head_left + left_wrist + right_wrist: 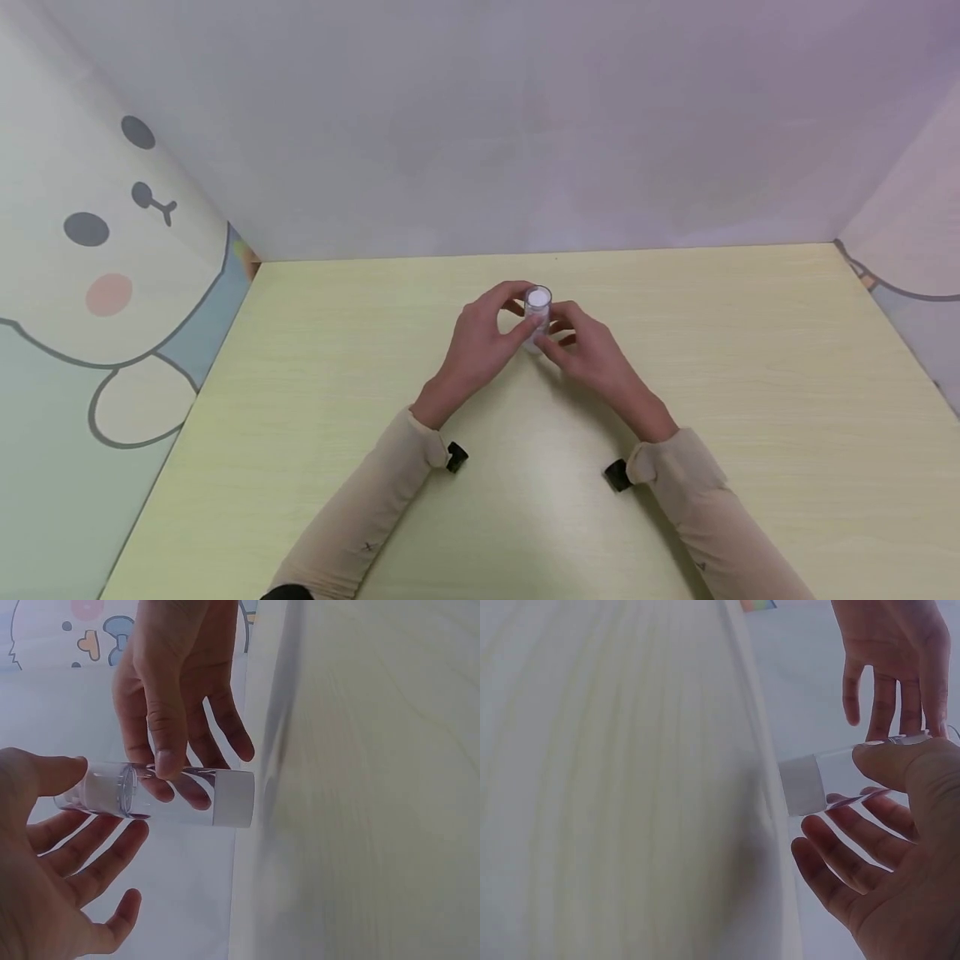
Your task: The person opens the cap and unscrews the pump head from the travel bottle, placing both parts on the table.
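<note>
A slim clear cylindrical bottle (537,302) stands upright between both hands, near the far side of the table. In the left wrist view its white base (234,799) and see-through body show, with a clear cap over the white upper part. My left hand (482,337) pinches the cap end between thumb and fingers. Lower down, my right hand (596,354) holds the clear body, its thumb (889,763) on one side and fingers on the other. The white base sticks out below the right fingers, close to the tabletop.
The pale wood-grain table (315,367) meets a plain light wall (525,125) behind the hands. Side panels with cartoon prints (108,292) flank it. Small black devices (457,457) sit at both sleeve cuffs.
</note>
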The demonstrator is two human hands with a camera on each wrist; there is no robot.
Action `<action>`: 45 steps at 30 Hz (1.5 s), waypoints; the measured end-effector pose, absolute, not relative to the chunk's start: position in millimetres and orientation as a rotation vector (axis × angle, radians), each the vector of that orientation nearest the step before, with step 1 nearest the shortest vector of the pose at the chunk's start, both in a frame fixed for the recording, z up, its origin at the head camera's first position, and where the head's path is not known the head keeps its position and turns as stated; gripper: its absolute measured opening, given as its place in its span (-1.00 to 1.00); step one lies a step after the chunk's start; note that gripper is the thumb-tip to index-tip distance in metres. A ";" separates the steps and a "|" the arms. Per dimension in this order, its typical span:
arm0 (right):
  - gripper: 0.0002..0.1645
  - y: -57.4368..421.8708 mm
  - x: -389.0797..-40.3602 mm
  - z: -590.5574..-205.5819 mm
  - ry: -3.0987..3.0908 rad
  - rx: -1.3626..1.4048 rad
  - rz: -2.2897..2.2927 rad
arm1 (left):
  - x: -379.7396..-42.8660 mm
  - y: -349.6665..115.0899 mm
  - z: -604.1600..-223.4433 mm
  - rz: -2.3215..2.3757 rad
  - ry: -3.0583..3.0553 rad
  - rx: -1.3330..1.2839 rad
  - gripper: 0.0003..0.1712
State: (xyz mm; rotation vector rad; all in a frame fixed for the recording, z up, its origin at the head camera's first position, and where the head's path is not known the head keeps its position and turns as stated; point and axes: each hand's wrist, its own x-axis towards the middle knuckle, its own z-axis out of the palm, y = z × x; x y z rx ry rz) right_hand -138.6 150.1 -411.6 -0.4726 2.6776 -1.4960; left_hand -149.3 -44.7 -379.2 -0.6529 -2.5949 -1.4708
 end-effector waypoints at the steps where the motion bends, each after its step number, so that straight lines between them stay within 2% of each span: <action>1: -0.49 150.6 -137.8 -411.8 2.676 -0.472 -1.506 | -149.3 -45.1 -379.2 -1.500 -2.589 -0.646 -0.56; 22: -0.52 171.2 -103.9 -400.0 2.667 -0.553 -1.630 | -136.3 -52.4 -369.4 -2.182 -2.442 -0.654 -0.54; 32: -0.55 180.7 -90.4 -391.7 2.816 -0.667 -1.538 | -122.6 -56.5 -365.9 -2.354 -2.367 -0.791 -0.51; 39: -0.49 186.2 -80.6 -385.0 2.913 -0.825 -1.447 | -109.5 -59.3 -362.8 -2.275 -2.383 -0.896 -0.46; 45: -0.44 189.3 -73.7 -382.3 2.950 -0.898 -1.353 | -97.4 -62.1 -364.0 -1.787 -2.538 -1.035 -0.49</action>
